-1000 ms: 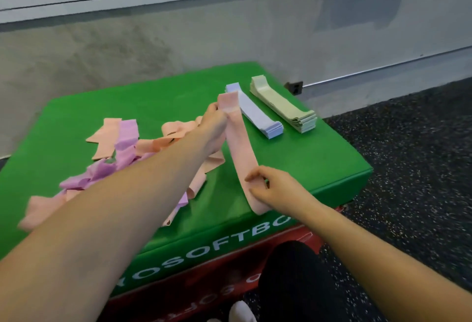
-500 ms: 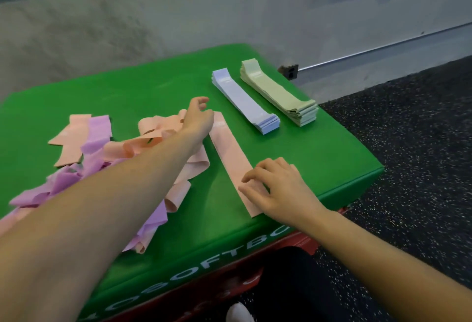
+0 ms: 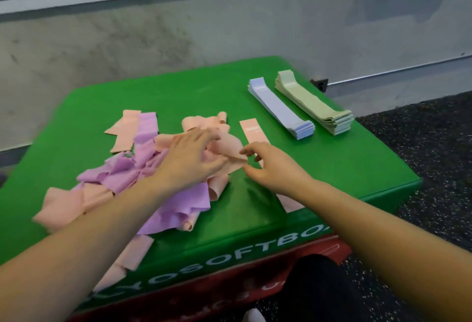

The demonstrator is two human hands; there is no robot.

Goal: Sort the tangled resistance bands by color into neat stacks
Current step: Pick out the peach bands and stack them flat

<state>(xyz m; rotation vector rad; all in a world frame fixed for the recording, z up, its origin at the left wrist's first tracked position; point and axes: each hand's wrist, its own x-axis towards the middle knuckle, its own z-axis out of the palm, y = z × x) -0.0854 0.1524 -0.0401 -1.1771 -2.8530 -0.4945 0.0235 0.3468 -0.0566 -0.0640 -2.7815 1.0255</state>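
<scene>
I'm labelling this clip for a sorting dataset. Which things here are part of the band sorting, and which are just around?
Part of the job:
- tangled pile of pink and purple bands
- flat pink band
- blue stack
- green stack
- left hand and right hand, both at the pile

Just around:
- green soft box
- speckled floor
- wall outlet

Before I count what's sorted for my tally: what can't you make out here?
Head view only:
- Flat pink band: its middle is hidden by the right hand.
- Tangled pile: the left hand and forearm cover part of it; band count unclear.
- Blue stack and green stack: layers too small to count.
</scene>
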